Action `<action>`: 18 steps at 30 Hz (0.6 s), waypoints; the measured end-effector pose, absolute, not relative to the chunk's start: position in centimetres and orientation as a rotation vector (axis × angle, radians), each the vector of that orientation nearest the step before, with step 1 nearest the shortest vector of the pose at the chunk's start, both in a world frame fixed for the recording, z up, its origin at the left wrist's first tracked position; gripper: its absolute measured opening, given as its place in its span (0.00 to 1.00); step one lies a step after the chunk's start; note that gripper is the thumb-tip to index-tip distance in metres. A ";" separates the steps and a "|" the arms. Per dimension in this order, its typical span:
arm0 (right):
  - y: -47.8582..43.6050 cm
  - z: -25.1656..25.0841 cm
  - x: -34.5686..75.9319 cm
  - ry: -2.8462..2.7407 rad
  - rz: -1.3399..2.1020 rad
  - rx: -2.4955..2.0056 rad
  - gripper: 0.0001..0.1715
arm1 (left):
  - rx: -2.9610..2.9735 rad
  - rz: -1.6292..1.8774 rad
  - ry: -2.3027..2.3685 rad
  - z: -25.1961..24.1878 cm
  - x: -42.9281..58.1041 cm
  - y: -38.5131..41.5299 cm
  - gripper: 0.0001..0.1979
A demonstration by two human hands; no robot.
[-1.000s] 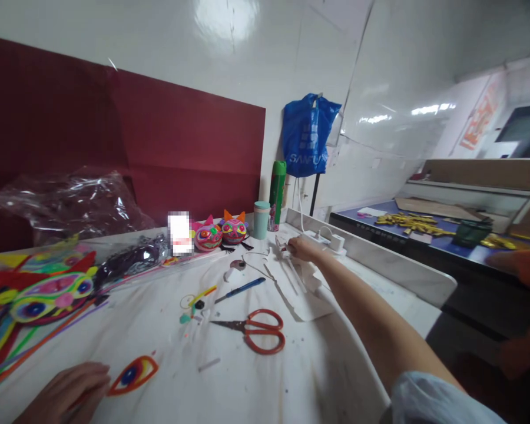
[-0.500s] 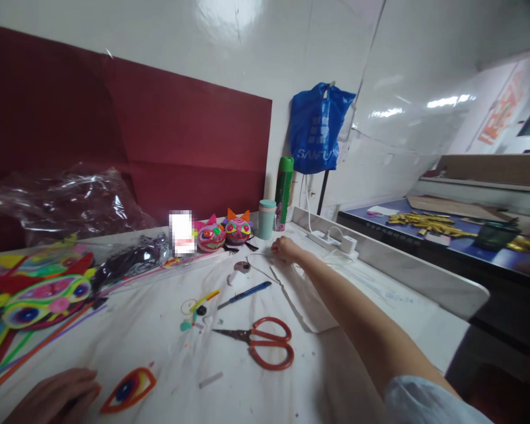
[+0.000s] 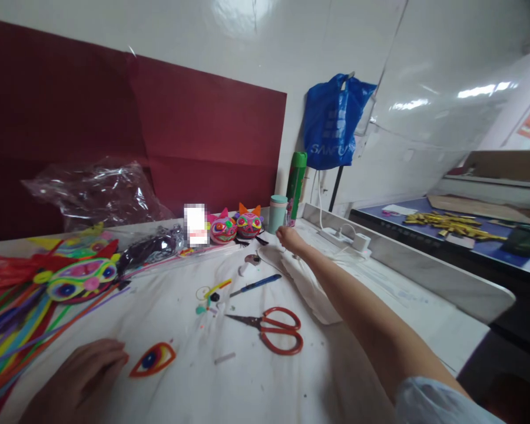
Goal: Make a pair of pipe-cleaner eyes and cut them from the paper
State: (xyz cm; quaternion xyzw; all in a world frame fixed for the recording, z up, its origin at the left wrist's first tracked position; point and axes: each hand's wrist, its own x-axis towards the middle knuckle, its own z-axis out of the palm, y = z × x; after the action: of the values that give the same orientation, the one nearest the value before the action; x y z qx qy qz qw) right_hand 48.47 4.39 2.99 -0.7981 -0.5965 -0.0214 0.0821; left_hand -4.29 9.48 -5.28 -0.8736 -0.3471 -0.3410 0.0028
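Observation:
In the head view, my left hand (image 3: 82, 377) rests at the lower left of the table, fingers curled together; whether anything is in them is hidden. Just right of its fingertips lies a flat eye-shaped piece (image 3: 153, 359) with an orange rim and blue centre. My right hand (image 3: 290, 240) reaches to the back of the table, its fingers closed on the far end of a thin white sheet (image 3: 311, 291). Red-handled scissors (image 3: 280, 331) lie spread a little in front of me. Behind them is a blue craft knife (image 3: 257, 285).
Two decorated animal-face balls (image 3: 249, 222) and a pale green cup (image 3: 278, 213) stand at the back. Colourful masks with ribbons (image 3: 79, 277) lie left. Small scraps (image 3: 212, 297) are mid-table. A power strip (image 3: 342, 237) sits by the right-hand divider (image 3: 424, 265).
The view has turned slightly left, so everything sits further right. My right hand has lifted slightly, and the white sheet looks raised and rumpled. My left hand stays beside the eye piece.

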 end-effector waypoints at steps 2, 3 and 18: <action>4.1 2.5 46.5 -1.903 0.016 -2.302 0.17 | -2.776 -1.096 -1.106 -5.0 -4.2 9.1 0.10; 4.0 2.1 45.5 -1.961 0.054 -2.264 0.16 | -2.785 -1.091 -1.123 -4.8 -4.0 8.8 0.10; 3.2 -0.9 40.1 -2.164 -0.149 -2.276 0.18 | -2.781 -1.145 -0.990 0.0 -2.0 5.1 0.19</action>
State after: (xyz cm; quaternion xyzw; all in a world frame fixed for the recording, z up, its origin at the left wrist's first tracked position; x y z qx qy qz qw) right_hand 40.12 3.19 -0.92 -0.7239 -0.6882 -0.0475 -0.0014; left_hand -1.99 5.12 0.00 -0.8783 -0.3127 -0.3616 -0.0122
